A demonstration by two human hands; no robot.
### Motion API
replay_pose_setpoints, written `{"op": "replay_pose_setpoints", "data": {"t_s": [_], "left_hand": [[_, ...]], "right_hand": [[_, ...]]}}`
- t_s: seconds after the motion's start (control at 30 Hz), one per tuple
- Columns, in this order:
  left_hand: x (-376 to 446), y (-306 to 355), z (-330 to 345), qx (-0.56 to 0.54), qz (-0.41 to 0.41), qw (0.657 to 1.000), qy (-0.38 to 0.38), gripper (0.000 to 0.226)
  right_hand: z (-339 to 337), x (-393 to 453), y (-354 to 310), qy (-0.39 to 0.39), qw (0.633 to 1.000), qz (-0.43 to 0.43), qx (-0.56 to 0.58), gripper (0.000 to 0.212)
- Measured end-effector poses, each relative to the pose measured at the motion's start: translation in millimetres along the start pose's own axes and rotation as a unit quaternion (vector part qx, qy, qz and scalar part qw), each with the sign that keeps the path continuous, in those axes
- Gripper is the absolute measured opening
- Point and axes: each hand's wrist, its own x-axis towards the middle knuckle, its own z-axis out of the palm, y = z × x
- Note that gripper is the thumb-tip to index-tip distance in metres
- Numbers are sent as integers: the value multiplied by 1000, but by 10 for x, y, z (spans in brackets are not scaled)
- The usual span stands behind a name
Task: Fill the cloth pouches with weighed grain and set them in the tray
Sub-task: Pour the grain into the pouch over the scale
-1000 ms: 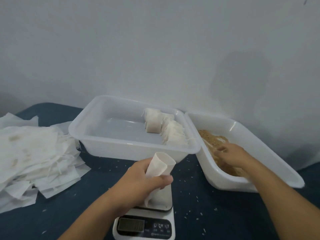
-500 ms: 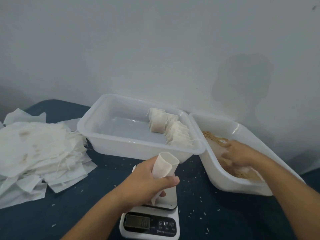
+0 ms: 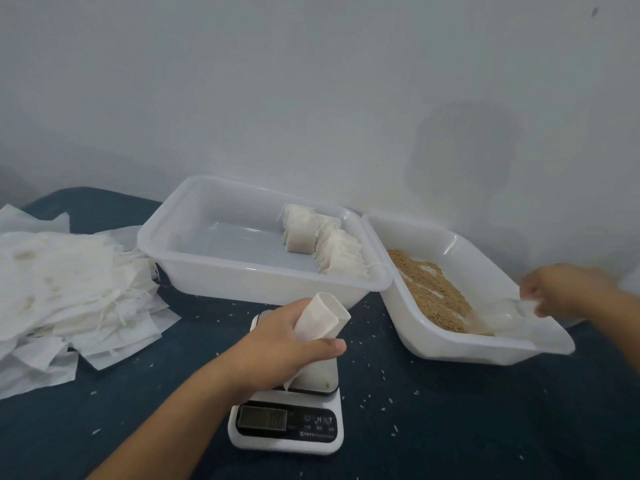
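The left hand point(image 3: 280, 344) grips an open pouch point(image 3: 322, 318) above the scale point(image 3: 287, 424). Right of the scale, the right hand point(image 3: 557, 289), blurred, pinches something pale at the grain tub's point(image 3: 450, 348) edge; what it is I cannot tell.

Soft, dim, even light; right hand point(image 3: 554, 292) motion-blurred; edges bowed.

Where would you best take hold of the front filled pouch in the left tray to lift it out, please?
Pinch the filled pouch at its gathered top edge, coming straight down from above. It stands upright, packed against its neighbours and close to the tray's front and right walls, so only the top looks free.
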Motion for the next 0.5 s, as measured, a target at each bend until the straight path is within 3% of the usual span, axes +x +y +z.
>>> {"op": "replay_pose_setpoints", "data": {"t_s": [0.17,0.5], "left_hand": [[1,-25,-3,18,-8,1000,-5,40],[13,-19,-25,27,-7,1000,0,47]], "right_hand": [[79,91,-134,4,993,-56,102,43],[319,242,-673,-6,934,-163,319,34]]}}
